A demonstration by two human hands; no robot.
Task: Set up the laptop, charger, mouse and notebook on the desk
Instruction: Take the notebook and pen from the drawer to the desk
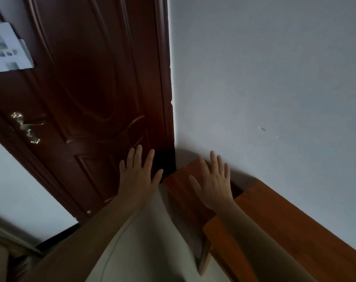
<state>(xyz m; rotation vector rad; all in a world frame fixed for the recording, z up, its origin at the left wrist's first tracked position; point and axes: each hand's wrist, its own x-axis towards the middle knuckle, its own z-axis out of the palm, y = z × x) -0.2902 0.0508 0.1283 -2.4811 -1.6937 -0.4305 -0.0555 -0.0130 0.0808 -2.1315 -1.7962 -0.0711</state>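
My left hand is stretched out flat with fingers spread, in front of the dark brown door. My right hand is also spread open, palm down, above the far end of an orange-brown wooden desk against the white wall. Neither hand holds anything. No laptop, charger, mouse or notebook appears in the head view.
A dark brown panelled door with a brass handle fills the left. A white paper holder hangs on it. The white wall takes up the right. Pale fabric lies below my arms.
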